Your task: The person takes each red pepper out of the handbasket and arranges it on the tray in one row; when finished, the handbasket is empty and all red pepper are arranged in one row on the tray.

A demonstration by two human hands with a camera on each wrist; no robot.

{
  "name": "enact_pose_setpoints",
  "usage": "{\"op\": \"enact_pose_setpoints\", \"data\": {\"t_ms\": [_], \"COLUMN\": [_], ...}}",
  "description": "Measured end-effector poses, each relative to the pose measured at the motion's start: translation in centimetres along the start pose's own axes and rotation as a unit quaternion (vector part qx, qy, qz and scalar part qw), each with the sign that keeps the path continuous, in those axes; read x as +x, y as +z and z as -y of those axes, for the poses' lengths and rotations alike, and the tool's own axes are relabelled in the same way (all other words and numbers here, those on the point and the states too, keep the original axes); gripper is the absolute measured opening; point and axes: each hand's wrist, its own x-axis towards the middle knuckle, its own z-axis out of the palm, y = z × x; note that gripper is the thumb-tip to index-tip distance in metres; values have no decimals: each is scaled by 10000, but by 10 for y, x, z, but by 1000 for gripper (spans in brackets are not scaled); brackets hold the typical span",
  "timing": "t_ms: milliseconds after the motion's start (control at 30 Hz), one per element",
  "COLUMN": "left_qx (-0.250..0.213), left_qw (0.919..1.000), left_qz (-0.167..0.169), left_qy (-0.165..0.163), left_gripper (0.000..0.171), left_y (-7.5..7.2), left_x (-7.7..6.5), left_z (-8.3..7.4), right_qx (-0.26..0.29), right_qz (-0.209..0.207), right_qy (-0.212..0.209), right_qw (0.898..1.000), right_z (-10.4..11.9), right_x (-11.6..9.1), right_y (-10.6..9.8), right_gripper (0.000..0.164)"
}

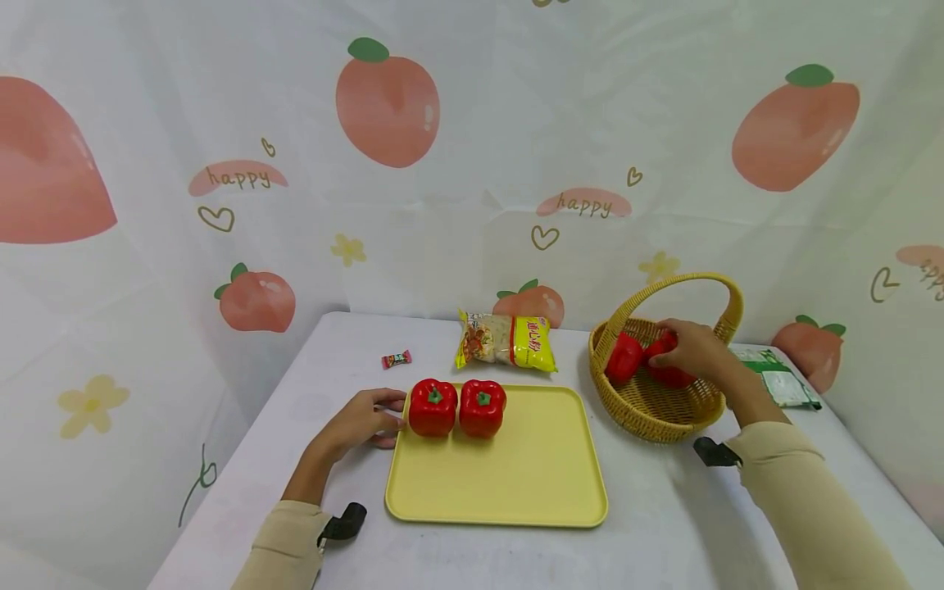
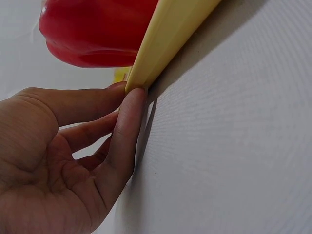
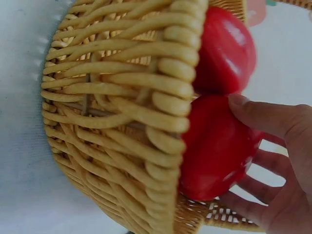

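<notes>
My left hand [image 1: 366, 419] pinches the rim of a yellow tray [image 1: 531, 475] at its left side, thumb and a finger meeting at the edge in the left wrist view. Two red bell peppers with green stems, a left one [image 1: 433, 407] and a right one [image 1: 483, 408], stand side by side on the tray's far left part. Inside the wicker basket [image 1: 649, 426], my right hand [image 1: 689, 351] grips a red bell pepper [image 3: 214, 146], thumb on one side and fingers around the other. Another red bell pepper [image 3: 225, 51] lies right beside it in the basket.
A yellow bag of dry food [image 1: 509, 341] lies behind the tray, and a small wrapped candy [image 1: 397, 359] to its left. The basket's tall handle [image 1: 682, 280] arches near the right hand. A green and white packet [image 1: 785, 387] lies right of the basket. A printed curtain hangs behind.
</notes>
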Motion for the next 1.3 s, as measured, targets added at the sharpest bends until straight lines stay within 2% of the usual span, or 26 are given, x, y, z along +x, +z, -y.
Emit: {"op": "enact_pose_setpoints", "data": {"t_ms": [333,633,933,1167,1300], "left_qx": [6,55,49,76,29], "left_qw": [10000,9999,9999,9998,9998], "left_qz": [8,119,126,144,170], "left_qy": [-14,110,105,140,123], "left_gripper": [58,57,57,58,58], "left_y": [0,1,0,-1,-1], "left_x": [0,-2,-1,-1,-1], "left_z": [0,-2,0,-2,-2], "right_qx": [-125,431,874,1238,1418], "right_qz": [-489,-992,-1365,-1305,-1258], "right_qy": [-260,-510,-558,-741,-989], "right_qw": [9984,9928,9852,9809,9769], "right_z": [9,14,35,50,58], "right_x": [-28,-55,-83,-96,-101], "right_y": [-9,-5,5,8,11], "right_gripper": [76,78,74,68,71]}}
